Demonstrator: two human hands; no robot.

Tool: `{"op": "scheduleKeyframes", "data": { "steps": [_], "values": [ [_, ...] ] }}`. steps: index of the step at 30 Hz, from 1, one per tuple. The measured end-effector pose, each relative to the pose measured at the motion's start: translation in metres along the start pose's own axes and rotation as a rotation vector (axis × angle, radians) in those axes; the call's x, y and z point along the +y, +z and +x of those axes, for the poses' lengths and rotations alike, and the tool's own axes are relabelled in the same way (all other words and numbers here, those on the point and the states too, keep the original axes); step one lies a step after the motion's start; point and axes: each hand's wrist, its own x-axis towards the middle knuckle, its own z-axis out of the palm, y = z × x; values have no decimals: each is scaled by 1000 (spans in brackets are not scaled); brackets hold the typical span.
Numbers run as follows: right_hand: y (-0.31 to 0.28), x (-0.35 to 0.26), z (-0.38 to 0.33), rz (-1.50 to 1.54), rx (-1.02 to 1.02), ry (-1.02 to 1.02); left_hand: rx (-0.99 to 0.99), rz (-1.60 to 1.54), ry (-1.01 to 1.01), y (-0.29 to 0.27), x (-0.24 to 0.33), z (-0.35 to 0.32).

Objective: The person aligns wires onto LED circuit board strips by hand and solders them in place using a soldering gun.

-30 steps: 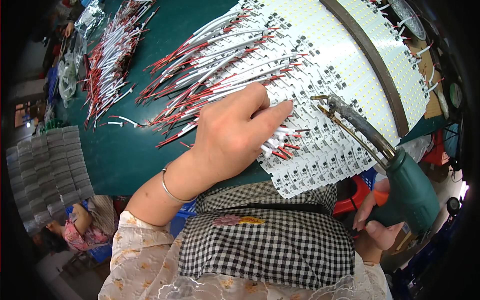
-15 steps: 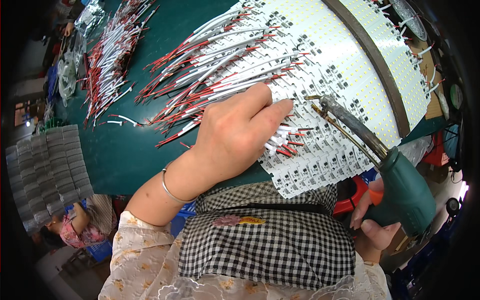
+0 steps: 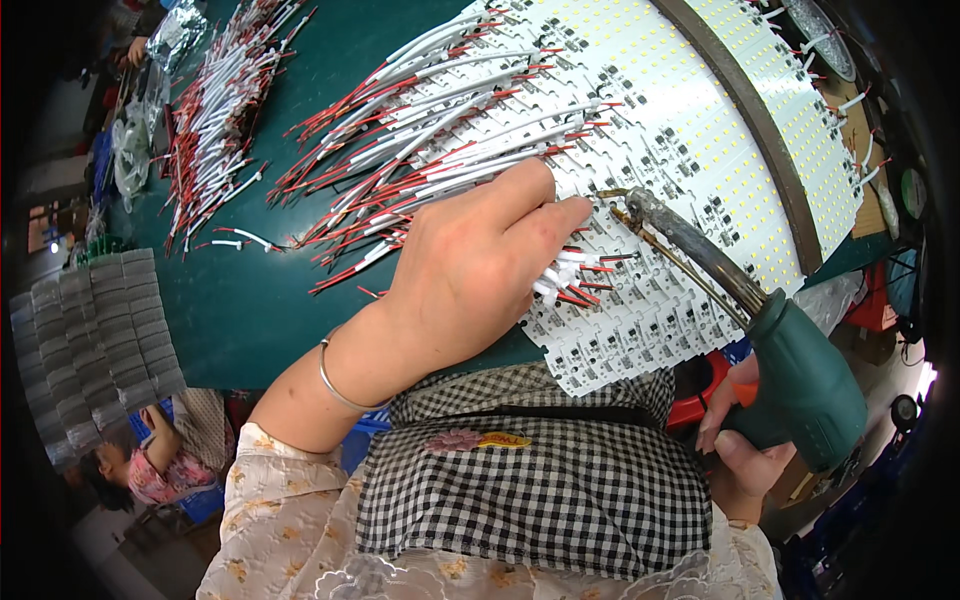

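My left hand (image 3: 470, 255) is closed over the white circuit board panels (image 3: 625, 345), thumb and forefinger pinched together. Short white-sleeved wires (image 3: 580, 275) with red and black ends stick out from under its palm. My right hand (image 3: 745, 460) grips a green soldering gun (image 3: 812, 375) with an orange trigger. Its metal tip (image 3: 612, 193) is just right of my left fingertips, close over the boards; I cannot tell whether it touches. Rows of similar wires (image 3: 440, 120) lie along the panels' left side, beyond my left hand.
A dark curved bar (image 3: 745, 110) lies across the panels, over yellow LED dots. On the green table (image 3: 240, 330) lie a wire pile (image 3: 225, 130) and stacked grey pieces (image 3: 95, 340). Another person (image 3: 165, 465) sits at the lower left.
The soldering gun has shifted slightly left, its tip now nearer my left fingertips. My left hand has moved a little and keeps its pinch. The person at lower left has changed posture.
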Motion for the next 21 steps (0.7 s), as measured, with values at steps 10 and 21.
{"op": "scheduleKeyframes", "data": {
  "steps": [10,21],
  "values": [
    [7,-5,2,-48,-24,86,-17,-18,-28,-1,2,0],
    [-1,-8,4,-21,-24,13,-15,-1,-32,-1,2,-1]
  ]
}}
